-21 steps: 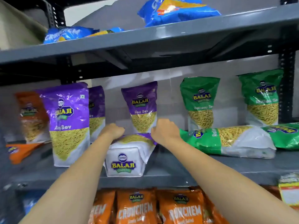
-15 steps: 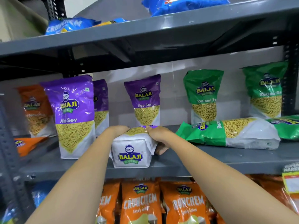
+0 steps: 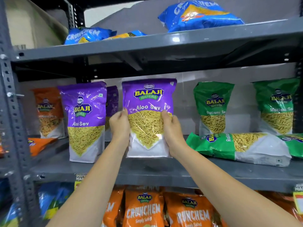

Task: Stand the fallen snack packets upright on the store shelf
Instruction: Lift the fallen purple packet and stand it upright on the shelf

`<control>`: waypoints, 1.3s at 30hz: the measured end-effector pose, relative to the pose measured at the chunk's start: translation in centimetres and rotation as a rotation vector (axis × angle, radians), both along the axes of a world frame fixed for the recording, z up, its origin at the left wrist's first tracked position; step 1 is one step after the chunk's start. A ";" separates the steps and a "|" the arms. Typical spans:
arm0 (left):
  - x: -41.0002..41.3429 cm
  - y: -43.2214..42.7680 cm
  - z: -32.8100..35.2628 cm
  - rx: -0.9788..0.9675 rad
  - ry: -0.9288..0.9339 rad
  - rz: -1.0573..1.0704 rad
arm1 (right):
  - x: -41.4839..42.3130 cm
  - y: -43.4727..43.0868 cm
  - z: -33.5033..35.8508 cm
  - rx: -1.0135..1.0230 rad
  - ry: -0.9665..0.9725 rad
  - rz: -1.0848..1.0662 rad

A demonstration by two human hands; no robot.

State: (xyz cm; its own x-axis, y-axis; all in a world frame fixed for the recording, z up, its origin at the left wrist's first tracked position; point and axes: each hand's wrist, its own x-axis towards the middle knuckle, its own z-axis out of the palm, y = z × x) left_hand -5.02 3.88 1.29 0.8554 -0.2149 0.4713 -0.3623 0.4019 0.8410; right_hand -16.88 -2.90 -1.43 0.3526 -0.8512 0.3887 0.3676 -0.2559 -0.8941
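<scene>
A purple Aloo Sev packet [image 3: 148,102] stands upright at the middle of the grey shelf [image 3: 164,171]. My left hand [image 3: 119,124] grips its left edge and my right hand [image 3: 172,126] grips its right edge. Another purple Aloo Sev packet [image 3: 85,120] stands upright to its left, with a third purple packet [image 3: 112,102] behind, partly hidden. To the right, a green Ratlami Sev packet [image 3: 237,146] lies flat on its side, and a second fallen green packet [image 3: 293,143] lies at the right edge. At the left an orange packet [image 3: 38,144] lies flat.
Two green packets [image 3: 213,107] [image 3: 277,105] and an orange one [image 3: 47,112] stand upright at the back. Blue packets [image 3: 200,15] lie on the shelf above. Orange Crunchem bags [image 3: 144,208] fill the shelf below. A steel upright [image 3: 14,122] bounds the left side.
The purple packet lay flat with its base toward me under both hands; now it stands upright, held by its two sides. The camera view has shifted downward and closer.
</scene>
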 end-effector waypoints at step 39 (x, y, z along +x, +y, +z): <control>1.7 -2.7 -6.0 -0.148 -0.187 0.115 | 2.6 -3.6 -5.4 -0.534 0.089 -0.228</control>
State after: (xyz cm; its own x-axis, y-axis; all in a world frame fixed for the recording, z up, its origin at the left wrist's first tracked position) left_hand -3.32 1.15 -4.67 0.7654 -0.0382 0.6424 -0.5562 0.4628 0.6903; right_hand -14.23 -6.53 -6.85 0.2348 -0.6040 0.7616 0.1799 -0.7430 -0.6447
